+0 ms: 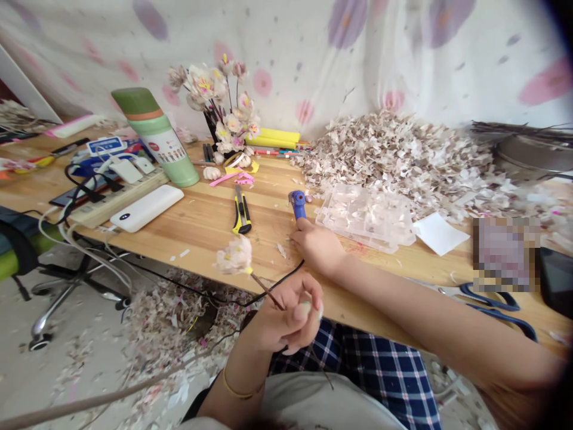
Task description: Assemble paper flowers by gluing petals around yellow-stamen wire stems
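Observation:
My left hand (286, 313) is closed around a thin brown twig (267, 289), just beyond the table's front edge. At the twig's upper end sits a pale artificial flower (235, 255) with a yellowish base. Something small and whitish (305, 306) shows among the left fingertips; I cannot make out what it is. Over the table, my right hand (323, 248) grips a blue hot glue gun (298, 206), with its body standing out beyond the fingers. A black cord (268, 292) runs leftward from near the right hand.
A yellow box cutter (242, 212), a white power bank (147, 208), a power strip (119, 196) and a green bottle (165, 143) lie or stand leftward. Finished flowers (233, 119) stand behind. Rightward are a petal heap (403, 155), a clear divided box (367, 218) and scissors (474, 292).

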Action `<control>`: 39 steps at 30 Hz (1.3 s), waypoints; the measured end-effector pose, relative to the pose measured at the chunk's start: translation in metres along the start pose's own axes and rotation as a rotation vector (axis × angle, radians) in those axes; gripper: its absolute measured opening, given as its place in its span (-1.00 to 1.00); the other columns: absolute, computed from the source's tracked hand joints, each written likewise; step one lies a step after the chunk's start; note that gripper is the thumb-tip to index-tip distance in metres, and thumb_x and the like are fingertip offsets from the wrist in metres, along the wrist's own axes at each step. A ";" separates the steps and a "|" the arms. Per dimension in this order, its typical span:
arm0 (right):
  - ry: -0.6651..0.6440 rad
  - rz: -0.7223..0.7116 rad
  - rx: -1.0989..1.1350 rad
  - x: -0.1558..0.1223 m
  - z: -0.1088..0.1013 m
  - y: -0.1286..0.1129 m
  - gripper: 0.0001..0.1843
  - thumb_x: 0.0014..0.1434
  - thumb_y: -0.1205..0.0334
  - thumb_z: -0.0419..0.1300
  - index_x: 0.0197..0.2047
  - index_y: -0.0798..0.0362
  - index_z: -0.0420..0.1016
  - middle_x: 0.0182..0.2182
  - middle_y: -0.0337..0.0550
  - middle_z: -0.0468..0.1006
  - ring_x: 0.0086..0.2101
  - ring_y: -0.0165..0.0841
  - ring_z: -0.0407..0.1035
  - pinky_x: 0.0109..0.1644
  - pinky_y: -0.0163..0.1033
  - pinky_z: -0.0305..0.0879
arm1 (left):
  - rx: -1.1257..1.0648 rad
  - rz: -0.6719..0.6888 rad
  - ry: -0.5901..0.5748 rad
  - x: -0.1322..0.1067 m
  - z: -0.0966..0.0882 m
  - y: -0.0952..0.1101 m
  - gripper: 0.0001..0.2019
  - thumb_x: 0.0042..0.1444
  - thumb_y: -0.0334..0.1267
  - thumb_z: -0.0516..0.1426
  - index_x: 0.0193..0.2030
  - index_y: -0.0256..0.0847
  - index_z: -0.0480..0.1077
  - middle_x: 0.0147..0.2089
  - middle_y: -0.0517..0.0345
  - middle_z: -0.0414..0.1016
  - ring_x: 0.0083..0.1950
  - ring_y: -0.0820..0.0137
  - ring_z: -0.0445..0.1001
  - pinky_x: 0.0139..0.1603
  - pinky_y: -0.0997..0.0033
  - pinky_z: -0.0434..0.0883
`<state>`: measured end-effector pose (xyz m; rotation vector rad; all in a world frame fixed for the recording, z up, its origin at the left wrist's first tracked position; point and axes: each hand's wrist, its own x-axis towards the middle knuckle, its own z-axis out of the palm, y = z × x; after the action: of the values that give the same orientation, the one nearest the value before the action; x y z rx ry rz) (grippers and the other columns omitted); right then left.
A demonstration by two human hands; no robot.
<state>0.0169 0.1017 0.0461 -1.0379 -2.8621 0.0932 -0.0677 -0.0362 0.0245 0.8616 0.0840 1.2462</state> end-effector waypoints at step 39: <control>0.150 0.423 0.746 -0.173 -0.013 0.101 -0.73 0.19 0.16 0.18 -0.12 0.01 0.64 -0.34 -0.16 0.48 -0.41 -0.38 0.36 -0.30 -0.23 0.28 | 0.359 -0.164 0.256 0.030 0.010 -0.043 -0.58 0.29 0.04 0.08 -0.39 -0.29 0.44 -0.49 0.19 0.29 -0.51 0.52 0.17 -0.50 0.48 0.04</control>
<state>0.2150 0.0686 0.0383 -1.3376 -2.1119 0.9696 -0.0183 -0.0185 0.0170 0.9752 0.5871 1.1990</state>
